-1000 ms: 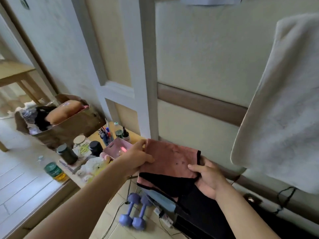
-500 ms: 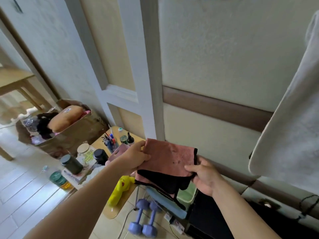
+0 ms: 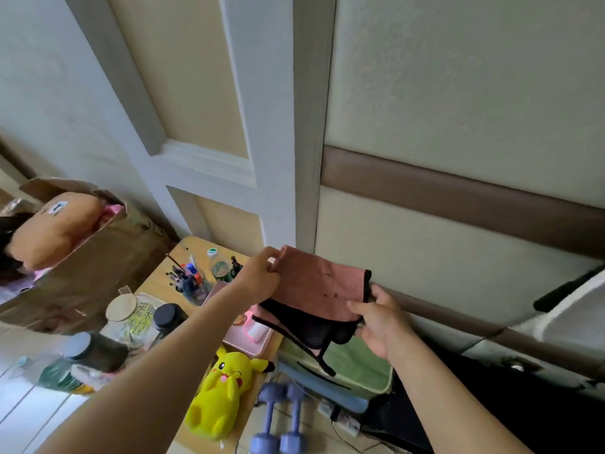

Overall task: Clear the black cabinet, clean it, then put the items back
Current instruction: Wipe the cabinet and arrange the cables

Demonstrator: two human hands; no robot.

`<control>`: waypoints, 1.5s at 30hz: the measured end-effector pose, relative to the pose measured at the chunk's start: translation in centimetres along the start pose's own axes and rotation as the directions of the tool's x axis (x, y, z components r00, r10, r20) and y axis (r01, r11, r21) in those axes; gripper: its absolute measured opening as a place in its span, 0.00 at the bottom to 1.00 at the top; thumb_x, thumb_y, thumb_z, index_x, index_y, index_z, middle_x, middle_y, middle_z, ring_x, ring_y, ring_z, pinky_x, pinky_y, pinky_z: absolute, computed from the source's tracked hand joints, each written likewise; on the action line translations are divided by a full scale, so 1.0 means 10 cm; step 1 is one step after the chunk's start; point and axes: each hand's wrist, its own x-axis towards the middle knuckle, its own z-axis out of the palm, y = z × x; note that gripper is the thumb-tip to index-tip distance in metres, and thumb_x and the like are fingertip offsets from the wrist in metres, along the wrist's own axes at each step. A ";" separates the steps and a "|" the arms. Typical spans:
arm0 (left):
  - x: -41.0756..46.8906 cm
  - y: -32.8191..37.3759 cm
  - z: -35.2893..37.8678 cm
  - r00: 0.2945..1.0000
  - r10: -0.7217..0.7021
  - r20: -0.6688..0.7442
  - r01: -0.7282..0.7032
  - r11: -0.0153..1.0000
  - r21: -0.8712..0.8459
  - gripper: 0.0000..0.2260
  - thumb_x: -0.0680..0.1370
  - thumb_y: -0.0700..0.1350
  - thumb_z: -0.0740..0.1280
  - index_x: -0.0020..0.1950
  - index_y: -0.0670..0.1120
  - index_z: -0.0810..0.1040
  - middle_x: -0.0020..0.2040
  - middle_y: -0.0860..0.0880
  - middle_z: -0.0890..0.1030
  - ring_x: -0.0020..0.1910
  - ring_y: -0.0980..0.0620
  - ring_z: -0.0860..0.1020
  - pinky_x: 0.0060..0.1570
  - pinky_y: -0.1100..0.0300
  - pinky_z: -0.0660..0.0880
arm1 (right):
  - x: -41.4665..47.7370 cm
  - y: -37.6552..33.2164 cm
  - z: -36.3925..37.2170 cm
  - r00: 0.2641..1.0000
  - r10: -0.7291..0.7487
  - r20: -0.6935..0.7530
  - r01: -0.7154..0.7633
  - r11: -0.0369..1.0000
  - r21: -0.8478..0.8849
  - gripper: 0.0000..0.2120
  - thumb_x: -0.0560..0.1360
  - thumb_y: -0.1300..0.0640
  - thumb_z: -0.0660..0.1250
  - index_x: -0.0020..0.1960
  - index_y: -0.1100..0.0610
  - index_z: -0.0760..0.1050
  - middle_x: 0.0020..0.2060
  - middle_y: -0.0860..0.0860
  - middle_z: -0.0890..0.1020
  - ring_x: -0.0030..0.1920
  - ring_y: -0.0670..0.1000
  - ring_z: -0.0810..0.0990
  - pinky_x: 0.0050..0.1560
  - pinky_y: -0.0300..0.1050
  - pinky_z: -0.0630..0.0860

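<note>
Below the wall rail, the black cabinet (image 3: 540,417) sits low on my right, partly hidden by my forearm. My left hand (image 3: 258,280) and right hand (image 3: 379,322) pinch opposite edges of a pink cloth (image 3: 320,290), held above the low table (image 3: 193,247) and its yellow plush (image 3: 226,388). The jar (image 3: 137,319) carries green lettering too blurred to read.

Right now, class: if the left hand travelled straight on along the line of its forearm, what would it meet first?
The left hand pinches the pink cloth at its corner, so that comes first. Beyond it, probably the white door frame, though depth is unclear.
</note>
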 end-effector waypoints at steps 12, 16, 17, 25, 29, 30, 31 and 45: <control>1.49 -0.44 0.10 0.978 -0.026 -0.206 0.054 0.990 0.129 0.17 0.75 0.31 0.57 0.58 0.46 0.76 0.49 0.49 0.78 0.51 0.46 0.77 0.50 0.51 0.76 | 1.61 0.18 0.56 0.990 -0.120 -0.077 0.110 0.986 -0.126 0.20 0.78 0.74 0.63 0.52 0.50 0.79 0.48 0.51 0.86 0.51 0.55 0.84 0.56 0.54 0.79; 2.10 -0.91 0.38 0.982 -0.071 -0.173 0.106 0.974 0.201 0.17 0.74 0.28 0.55 0.55 0.46 0.73 0.49 0.48 0.77 0.49 0.46 0.75 0.46 0.57 0.68 | 2.36 0.63 0.63 0.978 -0.186 -0.092 0.157 0.953 -0.260 0.18 0.76 0.72 0.65 0.58 0.53 0.81 0.51 0.49 0.86 0.53 0.51 0.84 0.61 0.55 0.80; 2.24 -1.04 0.46 0.983 -0.081 -0.164 0.115 0.970 0.212 0.17 0.73 0.28 0.55 0.54 0.45 0.73 0.49 0.48 0.77 0.50 0.45 0.75 0.46 0.57 0.68 | 2.52 0.74 0.63 0.976 -0.195 -0.098 0.160 0.945 -0.284 0.18 0.77 0.71 0.65 0.58 0.53 0.81 0.51 0.48 0.86 0.54 0.50 0.84 0.61 0.52 0.80; 2.97 -1.77 0.86 0.979 -0.147 -0.139 0.184 0.933 0.310 0.12 0.72 0.31 0.58 0.51 0.44 0.71 0.46 0.45 0.76 0.48 0.41 0.75 0.44 0.52 0.70 | 3.49 1.46 0.66 0.988 -0.103 -0.118 0.059 0.943 -0.328 0.23 0.76 0.73 0.62 0.64 0.54 0.79 0.54 0.49 0.85 0.55 0.50 0.83 0.61 0.49 0.79; 3.19 -2.01 0.97 0.974 -0.180 -0.138 0.222 0.884 0.411 0.11 0.75 0.33 0.61 0.53 0.44 0.68 0.48 0.44 0.75 0.47 0.42 0.75 0.44 0.49 0.74 | 3.82 1.74 0.73 0.995 0.000 -0.100 -0.036 0.932 -0.360 0.26 0.75 0.72 0.59 0.66 0.51 0.78 0.55 0.49 0.84 0.57 0.54 0.83 0.61 0.59 0.80; 3.23 -2.06 1.00 0.972 -0.192 -0.139 0.235 0.858 0.456 0.11 0.75 0.33 0.61 0.53 0.45 0.66 0.47 0.45 0.74 0.46 0.42 0.74 0.44 0.49 0.73 | 3.89 1.79 0.75 0.995 0.024 -0.099 -0.058 0.931 -0.360 0.27 0.75 0.72 0.58 0.67 0.50 0.77 0.56 0.49 0.84 0.58 0.55 0.82 0.61 0.60 0.79; 3.27 -2.11 1.04 0.969 -0.200 -0.145 0.246 0.828 0.504 0.11 0.76 0.33 0.62 0.53 0.45 0.64 0.46 0.45 0.72 0.46 0.42 0.74 0.43 0.49 0.72 | 3.92 1.82 0.77 0.994 0.046 -0.101 -0.081 0.926 -0.370 0.28 0.76 0.72 0.57 0.69 0.50 0.75 0.58 0.50 0.83 0.59 0.55 0.82 0.61 0.60 0.79; 3.50 -2.38 1.43 0.981 -0.138 0.136 -0.026 0.603 0.797 0.25 0.79 0.39 0.67 0.75 0.45 0.65 0.71 0.41 0.65 0.66 0.39 0.70 0.61 0.48 0.73 | 3.91 2.08 0.82 0.870 -0.446 0.209 0.288 0.116 -0.951 0.17 0.71 0.68 0.70 0.58 0.58 0.77 0.54 0.57 0.77 0.53 0.60 0.75 0.41 0.49 0.72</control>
